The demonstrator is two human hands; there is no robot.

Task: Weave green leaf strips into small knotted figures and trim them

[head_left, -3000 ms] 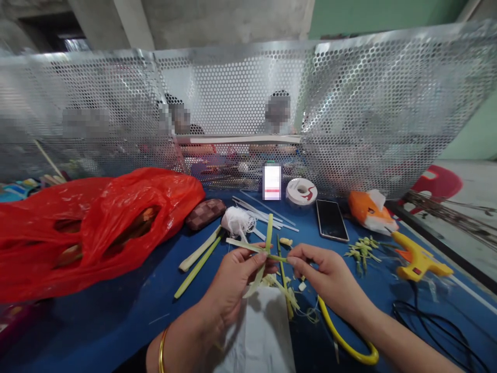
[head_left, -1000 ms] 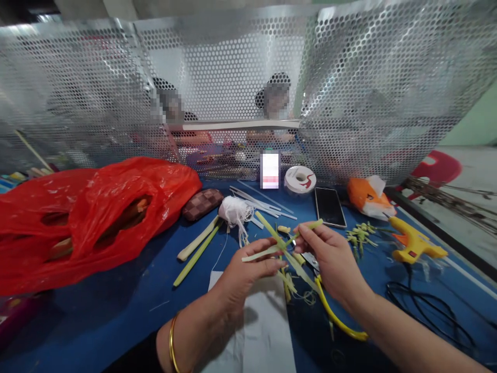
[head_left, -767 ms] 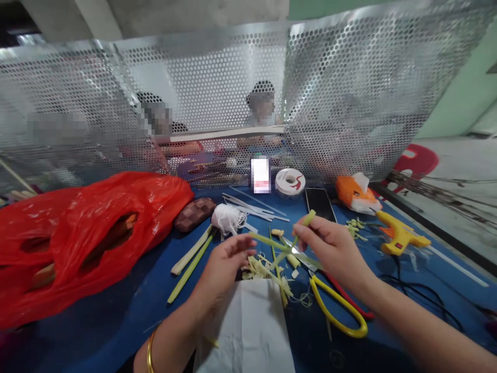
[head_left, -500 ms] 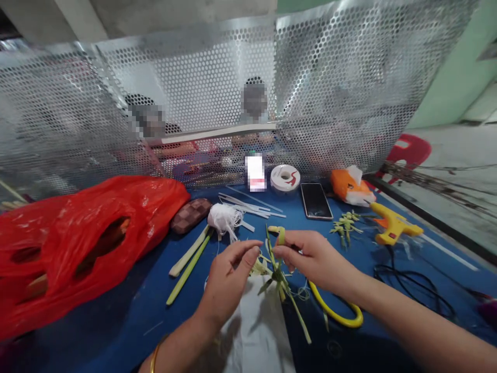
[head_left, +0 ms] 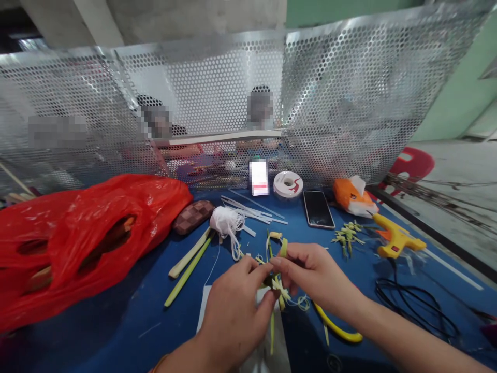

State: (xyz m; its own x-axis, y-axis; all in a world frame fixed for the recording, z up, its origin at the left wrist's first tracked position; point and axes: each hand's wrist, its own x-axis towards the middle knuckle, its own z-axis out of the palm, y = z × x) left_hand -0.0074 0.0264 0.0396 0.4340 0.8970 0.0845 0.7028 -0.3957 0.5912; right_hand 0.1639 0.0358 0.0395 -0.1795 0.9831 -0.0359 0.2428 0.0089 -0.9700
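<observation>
My left hand (head_left: 233,311) and my right hand (head_left: 316,274) meet over the blue table (head_left: 116,321), both pinched on a small piece of folded green leaf strips (head_left: 276,259). One strip curls into a loop above my right thumb. The fingertips of the two hands touch at the piece. More leaf trimmings (head_left: 283,298) lie just under the hands, on a white paper sheet (head_left: 264,357) that my left hand mostly hides. Yellow-handled scissors (head_left: 337,331) lie under my right wrist.
A red plastic bag (head_left: 77,238) fills the left. Long leaf stalks (head_left: 190,261), white thread (head_left: 225,220), a checked pouch (head_left: 193,216), tape roll (head_left: 288,185), phone (head_left: 318,209), orange packet (head_left: 351,197), yellow glue gun (head_left: 394,238) with black cord (head_left: 419,305), leaf scraps (head_left: 347,235). A perforated metal screen (head_left: 349,103) stands behind, with people beyond.
The long crossed strips that my hands held apart have been folded into a small bundle. Both hands have come together and dropped closer to the table.
</observation>
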